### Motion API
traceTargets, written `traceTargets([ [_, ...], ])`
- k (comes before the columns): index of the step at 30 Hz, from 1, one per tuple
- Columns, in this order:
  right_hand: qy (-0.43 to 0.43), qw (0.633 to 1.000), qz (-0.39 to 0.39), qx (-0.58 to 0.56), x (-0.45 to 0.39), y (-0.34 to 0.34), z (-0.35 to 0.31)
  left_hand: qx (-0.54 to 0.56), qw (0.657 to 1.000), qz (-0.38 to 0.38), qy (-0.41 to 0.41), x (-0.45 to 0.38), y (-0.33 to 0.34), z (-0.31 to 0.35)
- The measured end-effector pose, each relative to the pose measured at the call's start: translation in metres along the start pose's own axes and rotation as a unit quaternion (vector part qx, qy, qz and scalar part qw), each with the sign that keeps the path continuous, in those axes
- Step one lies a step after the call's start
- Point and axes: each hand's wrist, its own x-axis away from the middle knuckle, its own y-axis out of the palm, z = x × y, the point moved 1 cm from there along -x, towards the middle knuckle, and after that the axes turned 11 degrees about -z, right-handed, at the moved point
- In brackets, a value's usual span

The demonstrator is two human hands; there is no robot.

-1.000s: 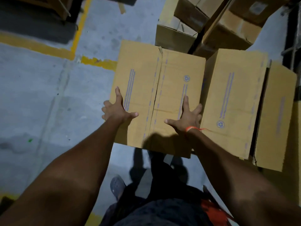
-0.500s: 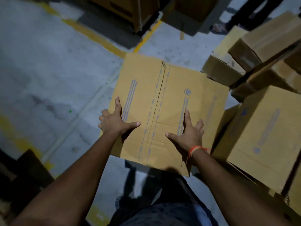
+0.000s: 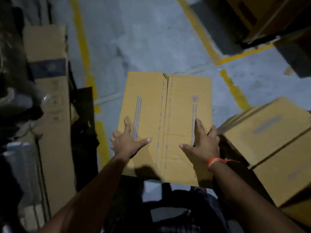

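At mid-frame the left hand (image 3: 125,142) and right hand (image 3: 202,143) grip the box (image 3: 166,115) by its edges, now swung away from the stack (image 3: 269,137) at right, so the carry seems under way.

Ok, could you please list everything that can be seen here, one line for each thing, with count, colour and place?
box: 1, yellow-brown, centre, held by both hands
side boxes: at least 2, yellow-brown, right, beside the box
far boxes: count unclear, dark brown, top right corner
cardboard: count unclear, brown, along the left side
floor: 1, grey, under everything
lines: several, yellow, painted on the floor
wristband: 1, orange, on the right wrist
left hand: 1, grips the box's left edge, thumb on top
right hand: 1, grips the box's right edge, thumb on top
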Motion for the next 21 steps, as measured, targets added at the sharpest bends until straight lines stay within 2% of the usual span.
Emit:
traceTargets([
  [6, -0.032, 0.998, -0.043, 0.027, -0.052, 0.095, 0.039, 0.022, 0.998, -0.002, -0.055, -0.037, 0.081, -0.088],
  [16, -0.072, 0.996, -0.051, 0.009, -0.096, 0.247, 0.150, 0.028, 0.996, 0.036, -0.072, -0.080, 0.229, -0.196],
  [21, -0.091, 0.995, -0.047, 0.014, -0.100, 0.267, 0.167, 0.019, 0.994, 0.095, -0.049, -0.071, 0.259, -0.210],
])
